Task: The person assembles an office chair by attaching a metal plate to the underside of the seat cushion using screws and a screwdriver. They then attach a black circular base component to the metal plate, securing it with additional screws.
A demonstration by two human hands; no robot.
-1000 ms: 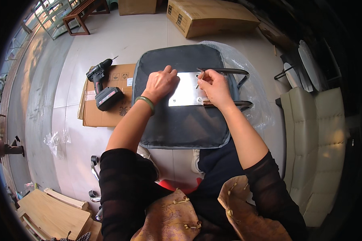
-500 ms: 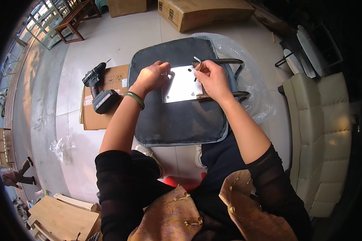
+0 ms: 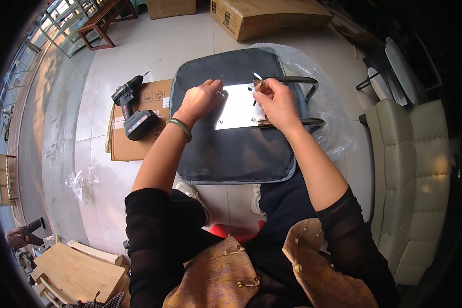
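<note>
In front of me lies a padded chair seat, its black underside up and its rim blue-grey. A shiny metal plate with holes sits on it, and two bent metal tubes run from the plate's right side. My right hand pinches a thin bent rod that looks like a hex key, over the plate's right edge. At the plate's upper left corner, my left hand is closed with fingers curled together; anything inside them is hidden. A green bangle circles my left wrist.
A cordless drill rests on flat cardboard left of the seat. Bubble wrap spreads under its right side. A beige tufted sofa stands right, a cardboard box beyond, a wooden tabletop at lower left.
The whole view has shifted slightly, so the seat and both hands appear a little farther right. Both hands stay at about the same spots on the plate, with the hex key still in my right.
</note>
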